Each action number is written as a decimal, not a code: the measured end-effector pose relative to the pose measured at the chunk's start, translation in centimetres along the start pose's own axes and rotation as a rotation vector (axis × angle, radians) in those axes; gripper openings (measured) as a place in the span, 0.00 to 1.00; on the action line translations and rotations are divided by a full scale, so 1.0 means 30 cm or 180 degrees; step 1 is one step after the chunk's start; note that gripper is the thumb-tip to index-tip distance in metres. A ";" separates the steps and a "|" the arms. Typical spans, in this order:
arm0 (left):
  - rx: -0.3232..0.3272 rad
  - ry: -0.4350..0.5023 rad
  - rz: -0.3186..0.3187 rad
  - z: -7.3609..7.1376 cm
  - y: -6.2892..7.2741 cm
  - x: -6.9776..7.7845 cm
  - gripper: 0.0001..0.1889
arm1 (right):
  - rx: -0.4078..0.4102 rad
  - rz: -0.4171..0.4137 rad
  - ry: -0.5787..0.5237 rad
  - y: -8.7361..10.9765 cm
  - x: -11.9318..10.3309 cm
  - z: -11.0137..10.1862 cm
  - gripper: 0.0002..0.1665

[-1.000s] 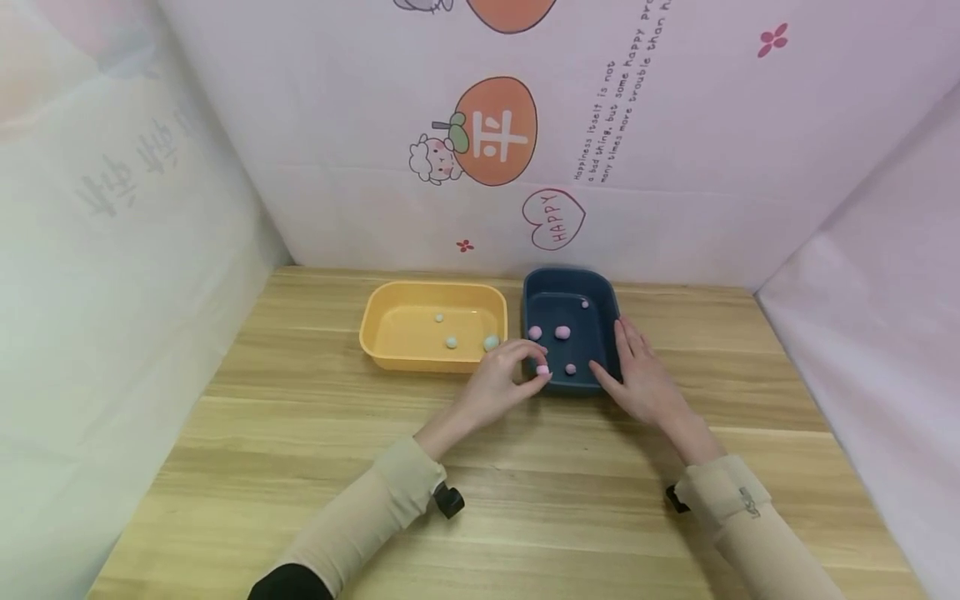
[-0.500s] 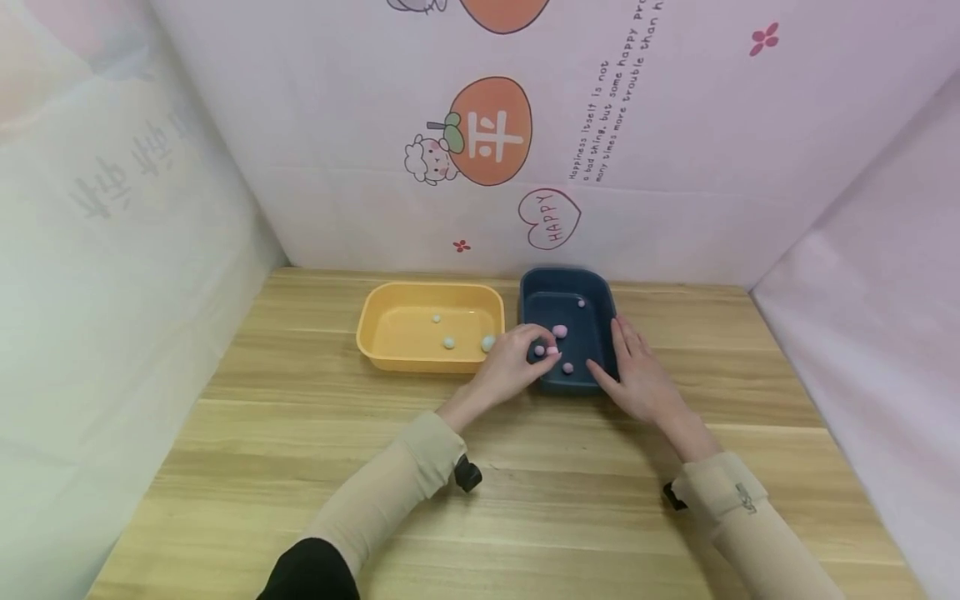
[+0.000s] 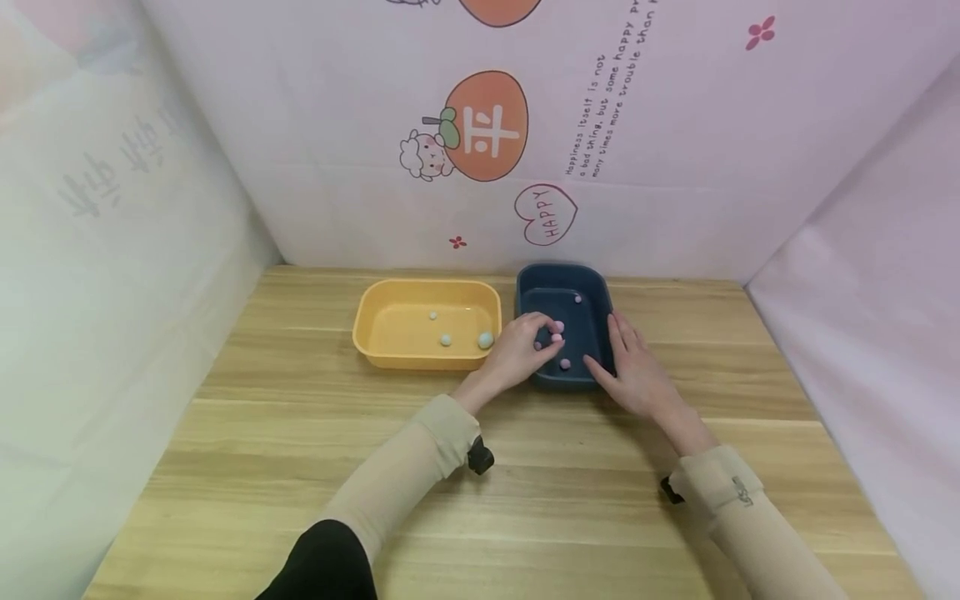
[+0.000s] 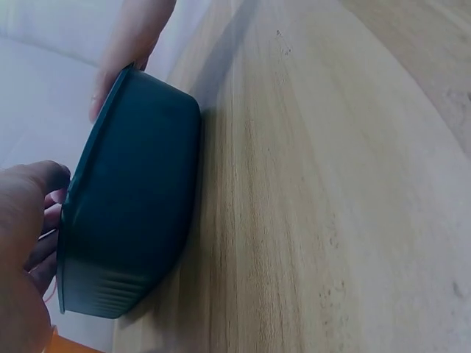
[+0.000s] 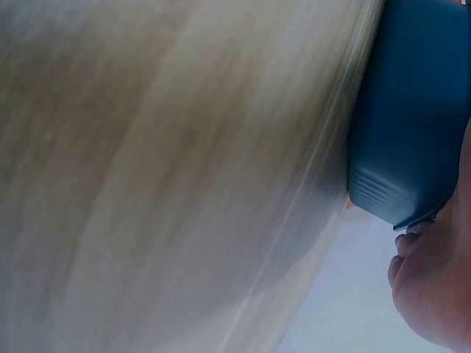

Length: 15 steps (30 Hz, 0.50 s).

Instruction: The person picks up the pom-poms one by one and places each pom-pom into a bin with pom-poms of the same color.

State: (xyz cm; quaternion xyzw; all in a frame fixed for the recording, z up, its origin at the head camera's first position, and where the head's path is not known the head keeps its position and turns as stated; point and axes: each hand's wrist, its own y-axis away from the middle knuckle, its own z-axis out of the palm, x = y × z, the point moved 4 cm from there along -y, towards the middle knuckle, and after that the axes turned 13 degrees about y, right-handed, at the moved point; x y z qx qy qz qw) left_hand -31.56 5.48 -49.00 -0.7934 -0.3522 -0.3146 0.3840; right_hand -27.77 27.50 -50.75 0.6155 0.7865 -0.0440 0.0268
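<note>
In the head view my left hand (image 3: 517,346) reaches over the left side of a dark blue plastic box (image 3: 592,279). Its thumb and forefinger pinch a small pink ball (image 3: 557,338), low inside the box. Right behind that ball is a larger pink ball (image 3: 558,327). Other pink balls lie on the box floor, one near the front (image 3: 565,364) and a tiny one at the back (image 3: 577,298). My right hand (image 3: 636,375) rests at the box's right front corner, fingers straight along the right wall, thumb over the front rim. The left wrist view shows the box's outer wall (image 4: 140,184).
A yellow box (image 3: 405,362) stands close left of the blue one, with several pale green balls in it, the biggest (image 3: 486,339) near its right wall. Both boxes sit on a wooden table (image 3: 570,517), before a printed cloth (image 3: 375,208) hanging behind.
My left hand has moved right and away from me, carrying the pinched pink ball from the box's front left edge toward the larger pink ball. My right hand keeps its place on the box.
</note>
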 end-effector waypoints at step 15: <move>0.0101 -0.0053 -0.0003 -0.078 0.013 0.037 0.14 | -0.0031 0.0098 -0.0189 -0.004 0.017 -0.043 0.60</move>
